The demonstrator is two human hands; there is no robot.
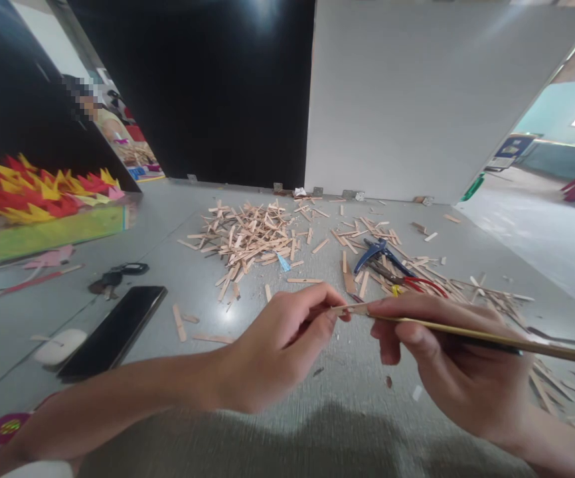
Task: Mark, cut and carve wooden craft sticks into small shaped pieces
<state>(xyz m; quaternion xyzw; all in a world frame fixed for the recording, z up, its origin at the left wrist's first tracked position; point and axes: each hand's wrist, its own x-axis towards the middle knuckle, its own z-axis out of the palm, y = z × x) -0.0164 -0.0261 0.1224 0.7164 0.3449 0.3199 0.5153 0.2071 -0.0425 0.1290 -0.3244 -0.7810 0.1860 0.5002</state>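
My left hand (277, 345) pinches a small flat wooden stick piece (350, 309) between thumb and fingers, low in the middle of the view. My right hand (447, 358) grips a long thin brush-like stick (491, 337) whose tip touches that piece; its handle runs off to the right. Both hands hover above the grey floor (247, 405). Beyond them lies a heap of cut wooden sticks (247, 239), and blue-handled pliers (380, 253) lie beside red-handled cutters (417, 282).
A black phone (115, 328), a white mouse-like object (58, 346) and keys (115, 275) lie at left. Red and yellow paper spikes (33, 192) on a green board sit far left. A white panel (417, 99) and a dark panel (192, 86) stand behind. Another person sits at back left.
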